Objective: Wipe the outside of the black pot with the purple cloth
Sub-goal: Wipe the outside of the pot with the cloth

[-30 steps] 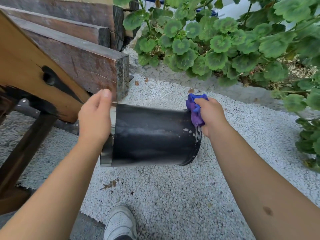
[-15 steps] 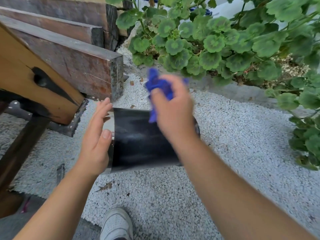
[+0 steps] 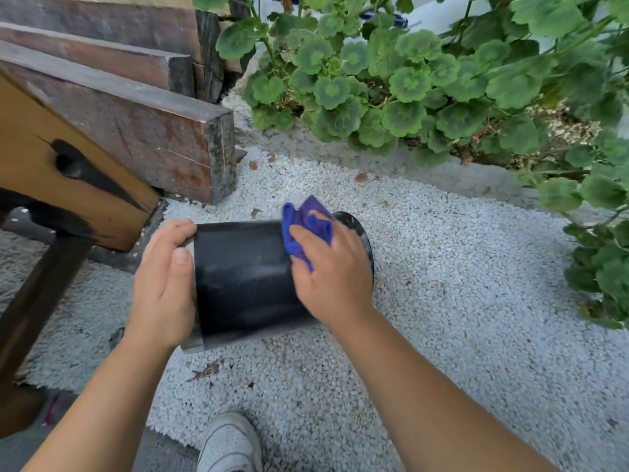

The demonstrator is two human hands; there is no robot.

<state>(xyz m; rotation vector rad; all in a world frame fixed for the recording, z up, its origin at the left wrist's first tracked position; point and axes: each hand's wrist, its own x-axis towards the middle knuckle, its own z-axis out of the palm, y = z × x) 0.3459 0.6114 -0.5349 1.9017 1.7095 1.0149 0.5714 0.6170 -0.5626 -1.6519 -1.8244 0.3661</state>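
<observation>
The black pot (image 3: pixel 245 274) is held sideways in mid-air over the white gravel (image 3: pixel 459 301), mouth end toward 9 o'clock and base toward 3. The left hand (image 3: pixel 163 284) braces the rim end, thumb lying along the edge and fingers (image 3: pixel 177 229) wrapped over the top of it — how far they reach inside the mouth I can't tell. The right hand (image 3: pixel 332 274) has the purple cloth (image 3: pixel 306 229) bunched under its curled fingers and pressed against the pot wall near the base, at about 1 o'clock on the barrel.

Stuff that could go sideways, as I see it:
- the pot looks held at one end only, so a hard scrub from the right hand could lever it out of the left and drop it on the gravel
- the cloth is wadded small, so bare knuckles may do half the rubbing and miss the dusty grey smears mid-barrel
- the underside isn't visible — easy to skip unless the pot gets rotated
- the geranium leaves (image 3: pixel 408 83) at 12 to 2 o'clock sit close to a wide swipe
</observation>
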